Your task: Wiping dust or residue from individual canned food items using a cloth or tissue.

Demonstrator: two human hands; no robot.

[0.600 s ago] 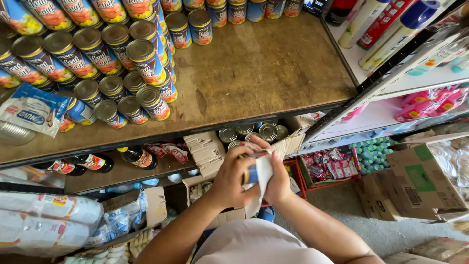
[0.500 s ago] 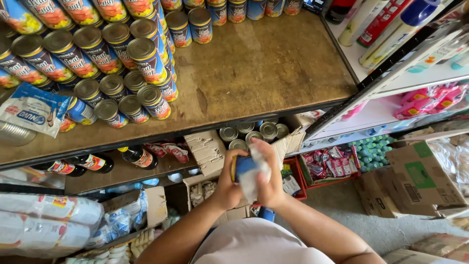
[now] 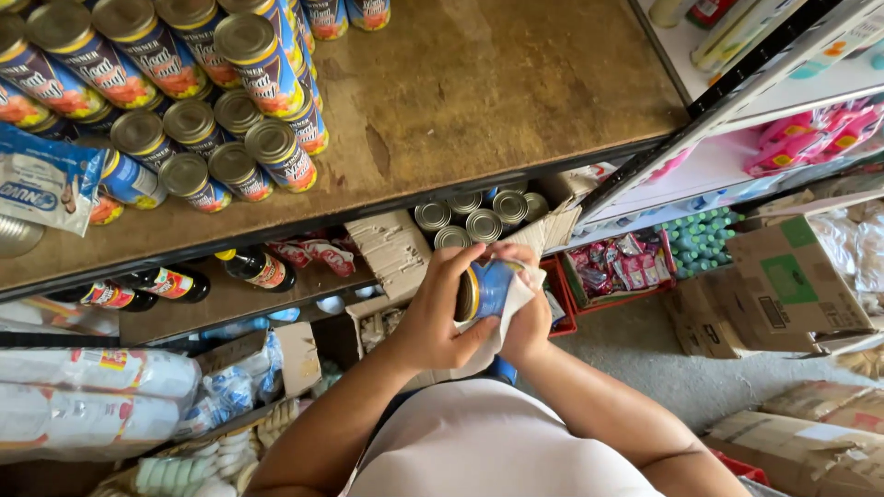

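Wiping step, centre frame: left hand grips a blue can on its side, fingers curled; right hand presses a white cloth around it. Next move likely calls for turning the can.

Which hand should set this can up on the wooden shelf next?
Left, probably. The left hand grips the blue can by its body, on the side nearer the stacked cans on the wooden shelf. The right hand is holding the white cloth.
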